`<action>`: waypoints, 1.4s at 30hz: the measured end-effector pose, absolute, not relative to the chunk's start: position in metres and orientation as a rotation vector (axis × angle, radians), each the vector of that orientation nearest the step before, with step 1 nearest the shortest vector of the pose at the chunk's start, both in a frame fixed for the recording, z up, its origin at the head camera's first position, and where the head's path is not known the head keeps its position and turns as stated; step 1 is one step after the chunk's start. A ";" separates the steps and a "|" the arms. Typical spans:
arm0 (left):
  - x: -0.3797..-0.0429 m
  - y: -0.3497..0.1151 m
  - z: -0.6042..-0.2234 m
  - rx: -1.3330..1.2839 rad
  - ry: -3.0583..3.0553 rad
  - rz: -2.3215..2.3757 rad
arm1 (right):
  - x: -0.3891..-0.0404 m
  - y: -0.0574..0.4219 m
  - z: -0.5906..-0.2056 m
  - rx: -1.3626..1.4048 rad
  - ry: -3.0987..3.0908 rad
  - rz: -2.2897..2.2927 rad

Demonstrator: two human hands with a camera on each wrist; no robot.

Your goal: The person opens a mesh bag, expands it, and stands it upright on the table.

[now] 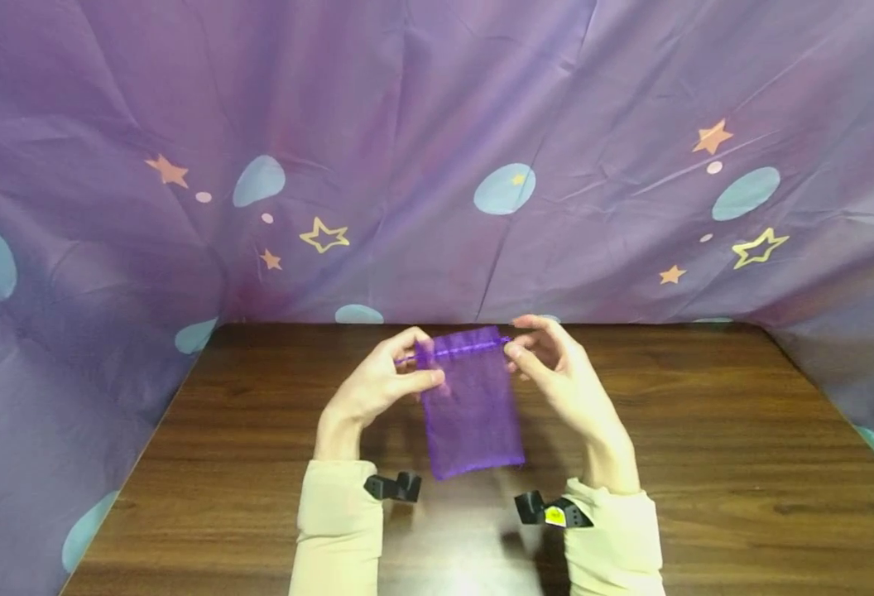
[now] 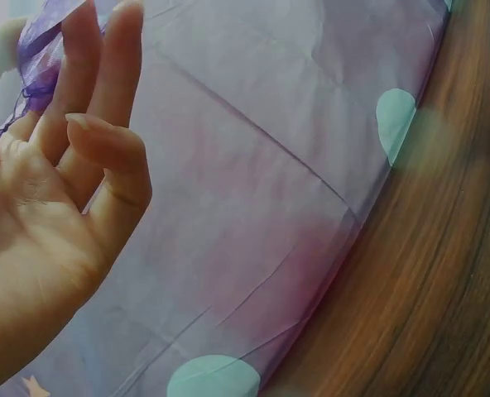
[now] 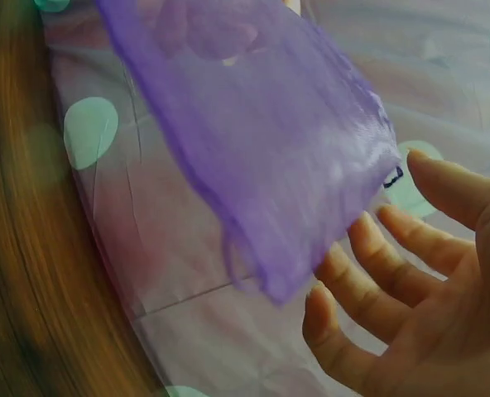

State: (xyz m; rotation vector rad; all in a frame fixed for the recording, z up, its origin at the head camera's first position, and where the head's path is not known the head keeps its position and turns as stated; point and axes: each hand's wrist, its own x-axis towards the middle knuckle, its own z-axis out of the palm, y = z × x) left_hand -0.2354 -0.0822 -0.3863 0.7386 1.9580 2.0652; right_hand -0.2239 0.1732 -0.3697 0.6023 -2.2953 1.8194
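Note:
A sheer purple drawstring pouch (image 1: 474, 406) hangs above the table, flat and slightly tilted, its gathered cord line near the top. My left hand (image 1: 381, 381) pinches its upper left side between thumb and fingers. In the left wrist view, part of the pouch (image 2: 40, 70) shows behind the fingers of the left hand (image 2: 55, 190). At the pouch's upper right corner is my right hand (image 1: 556, 364), thumb and fingers apart around the short cord end. The right wrist view has the pouch (image 3: 261, 141) beside the spread, bent fingers of the right hand (image 3: 427, 273).
Below the hands lies a brown wood-grain table (image 1: 243, 463). A purple cloth (image 1: 407, 124) printed with stars and blue ovals hangs behind it and at both sides. Black wrist mounts (image 1: 394, 487) sit on the cream sleeves (image 1: 340, 521).

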 end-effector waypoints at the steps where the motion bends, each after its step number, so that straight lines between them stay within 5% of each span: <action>1: -0.236 -0.083 -0.387 0.744 1.958 2.079 | -0.224 0.174 -0.370 0.588 -2.316 1.810; 15: -0.241 -0.079 -0.392 0.703 1.835 2.261 | -0.225 0.171 -0.375 0.667 -2.401 1.775; 42: -0.248 -0.063 -0.392 0.465 1.913 2.361 | -0.229 0.164 -0.378 0.356 -2.221 1.885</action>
